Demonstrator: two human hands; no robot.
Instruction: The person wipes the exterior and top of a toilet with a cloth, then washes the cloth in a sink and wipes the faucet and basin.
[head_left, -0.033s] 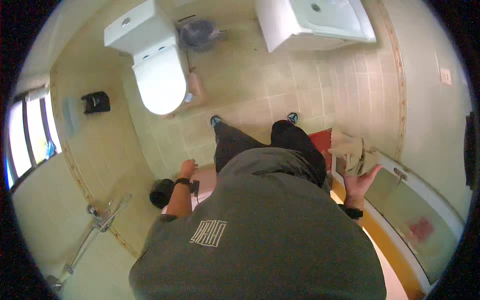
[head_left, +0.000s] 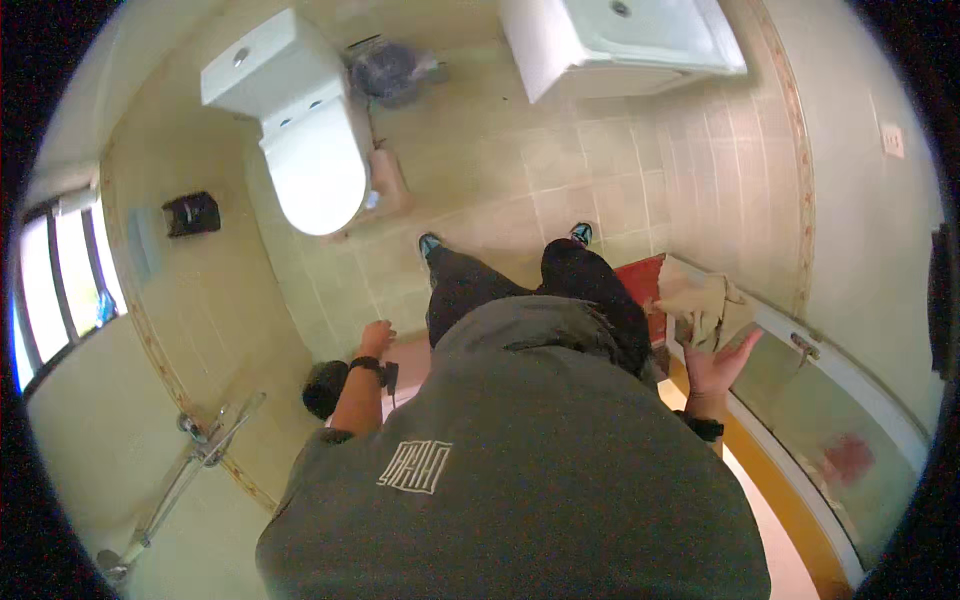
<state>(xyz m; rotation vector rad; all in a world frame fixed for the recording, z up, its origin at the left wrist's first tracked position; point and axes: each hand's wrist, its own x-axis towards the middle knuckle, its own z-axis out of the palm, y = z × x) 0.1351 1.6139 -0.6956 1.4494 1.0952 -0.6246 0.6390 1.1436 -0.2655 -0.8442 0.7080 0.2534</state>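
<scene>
My right hand (head_left: 712, 368) grasps a beige cloth (head_left: 718, 302), thumb spread aside. Cloth position: to my right, just beside the white-framed glass panel (head_left: 795, 425). My left hand (head_left: 376, 338): released, fingers loosely curled, well apart from the cloth.

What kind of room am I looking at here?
Almost certainly a bathroom: a white toilet stands toward the upper left, a white washbasin is at the top, and what looks like a shower fitting is mounted on the tiled wall at left.
</scene>
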